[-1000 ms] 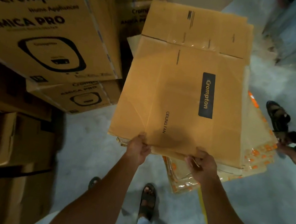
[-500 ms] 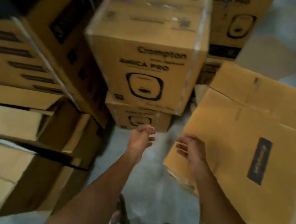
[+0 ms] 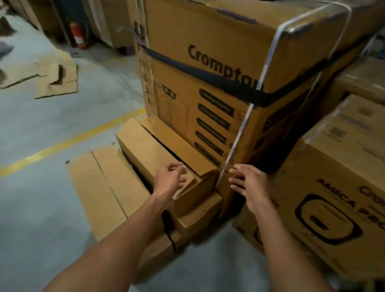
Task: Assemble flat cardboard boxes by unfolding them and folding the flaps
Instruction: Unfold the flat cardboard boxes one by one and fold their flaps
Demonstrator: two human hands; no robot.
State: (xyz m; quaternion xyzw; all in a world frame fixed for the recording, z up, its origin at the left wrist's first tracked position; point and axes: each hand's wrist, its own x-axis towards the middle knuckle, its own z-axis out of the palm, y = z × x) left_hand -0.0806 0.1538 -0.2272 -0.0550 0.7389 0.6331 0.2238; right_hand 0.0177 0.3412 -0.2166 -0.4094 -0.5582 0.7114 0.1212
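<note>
- Flat brown cardboard pieces [image 3: 58, 81] lie on the grey concrete floor [image 3: 13, 205] at the far left, well apart from both hands.
- A red fire extinguisher [image 3: 78, 34] stands behind them, near the stacked cartons.
- A yellow painted line [image 3: 41, 151] crosses the floor diagonally.
- A flat brown cardboard sheet [image 3: 98, 191] lies on the floor, just beside the long low brown cardboard boxes [image 3: 150, 149].
- The left hand [image 3: 171, 180] is over the near end of these low boxes. Its fingers are loosely curled and hold nothing; I cannot tell if it touches them.
- A tall brown "Crompton" carton [image 3: 210, 73], bound with a black band and a white strap, stands behind.
- The right hand [image 3: 248, 187] is before the lower corner of this carton, fingers spread apart, empty.
- A brown "AMICA PRO" carton [image 3: 353, 209] stands at the right.
</note>
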